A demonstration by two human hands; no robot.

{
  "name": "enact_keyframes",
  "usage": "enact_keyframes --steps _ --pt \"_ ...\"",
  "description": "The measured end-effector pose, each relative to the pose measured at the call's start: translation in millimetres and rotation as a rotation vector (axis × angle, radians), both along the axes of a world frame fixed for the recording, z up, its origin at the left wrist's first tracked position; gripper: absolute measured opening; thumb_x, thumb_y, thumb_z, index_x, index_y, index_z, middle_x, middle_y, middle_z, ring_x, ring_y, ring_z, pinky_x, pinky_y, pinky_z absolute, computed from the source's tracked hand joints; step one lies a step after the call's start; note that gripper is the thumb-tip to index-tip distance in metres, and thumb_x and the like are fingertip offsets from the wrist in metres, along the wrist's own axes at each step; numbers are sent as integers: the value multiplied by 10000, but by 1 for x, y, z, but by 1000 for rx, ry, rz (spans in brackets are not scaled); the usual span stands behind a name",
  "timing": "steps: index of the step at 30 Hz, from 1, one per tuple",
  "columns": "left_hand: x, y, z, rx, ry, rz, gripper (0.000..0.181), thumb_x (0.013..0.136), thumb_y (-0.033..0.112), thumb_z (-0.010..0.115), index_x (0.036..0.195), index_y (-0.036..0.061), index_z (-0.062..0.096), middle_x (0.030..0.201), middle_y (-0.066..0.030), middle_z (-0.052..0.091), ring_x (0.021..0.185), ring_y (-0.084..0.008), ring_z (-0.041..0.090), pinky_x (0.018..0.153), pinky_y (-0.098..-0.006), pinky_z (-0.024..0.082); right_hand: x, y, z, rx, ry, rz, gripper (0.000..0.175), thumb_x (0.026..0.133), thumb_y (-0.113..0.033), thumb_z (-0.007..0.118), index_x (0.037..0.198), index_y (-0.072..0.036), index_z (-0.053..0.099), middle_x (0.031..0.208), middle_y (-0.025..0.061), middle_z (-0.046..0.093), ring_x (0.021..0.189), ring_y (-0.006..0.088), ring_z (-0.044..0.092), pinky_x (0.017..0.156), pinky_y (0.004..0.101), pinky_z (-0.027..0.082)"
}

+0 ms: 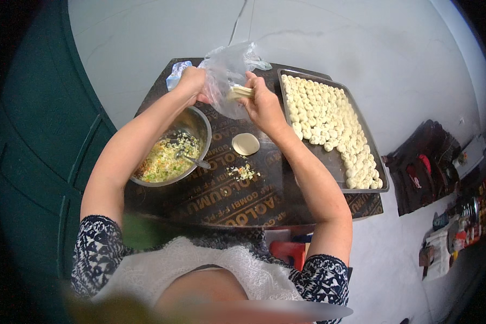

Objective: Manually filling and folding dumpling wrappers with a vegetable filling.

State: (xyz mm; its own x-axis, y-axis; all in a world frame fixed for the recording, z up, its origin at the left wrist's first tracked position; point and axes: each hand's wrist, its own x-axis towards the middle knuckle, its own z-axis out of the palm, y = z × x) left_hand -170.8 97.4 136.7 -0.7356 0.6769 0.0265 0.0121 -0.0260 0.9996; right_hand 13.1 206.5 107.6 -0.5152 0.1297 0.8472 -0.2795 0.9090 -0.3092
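Note:
My left hand grips the side of a clear plastic bag above the far part of the dark printed board. With my right hand I hold a small stack of round dough wrappers at the bag's mouth; whether more lie in the bag is hard to see. One single wrapper lies flat on the board, nearer to me. Just below it are scattered bits of chopped filling. Under my left forearm stands a steel bowl of chopped vegetable filling, with a metal spoon resting in it.
At the right, a dark metal tray holds many closely set folded dumplings. A blue-and-white packet lies at the board's far left. Below the near edge is a red stool. Shelved goods stand far right.

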Motion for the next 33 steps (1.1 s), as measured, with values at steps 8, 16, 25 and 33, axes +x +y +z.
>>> enact_keyframes --steps 8,16,25,33 --pt "-54 4 -28 -282 359 237 247 838 55 464 826 -171 562 702 -265 614 487 -328 631 322 -406 491 15 24 -4 -419 -117 -221 333 792 -159 752 977 5 528 848 122 650 741 170 625 647 307 507" --pt "-88 -27 -20 -331 333 244 218 836 -1 417 804 -147 576 680 -216 619 476 -280 616 331 -368 495 20 36 -22 -679 -627 -107 418 770 -131 768 1047 88 544 885 168 641 758 214 633 623 330 511" --pt "-113 -61 -13 -205 238 280 218 840 3 395 842 -129 568 713 -206 609 517 -275 618 362 -367 521 12 14 -24 -800 -1039 -33 468 806 -154 734 1145 119 561 966 210 649 792 277 668 642 364 548" --pt "-138 -89 -14 -105 83 269 187 875 48 427 896 -80 561 724 -174 630 531 -232 624 418 -327 550 -10 -7 -29 -89 -798 -274 545 853 -475 585 882 59 688 786 194 683 761 349 668 732 450 502"
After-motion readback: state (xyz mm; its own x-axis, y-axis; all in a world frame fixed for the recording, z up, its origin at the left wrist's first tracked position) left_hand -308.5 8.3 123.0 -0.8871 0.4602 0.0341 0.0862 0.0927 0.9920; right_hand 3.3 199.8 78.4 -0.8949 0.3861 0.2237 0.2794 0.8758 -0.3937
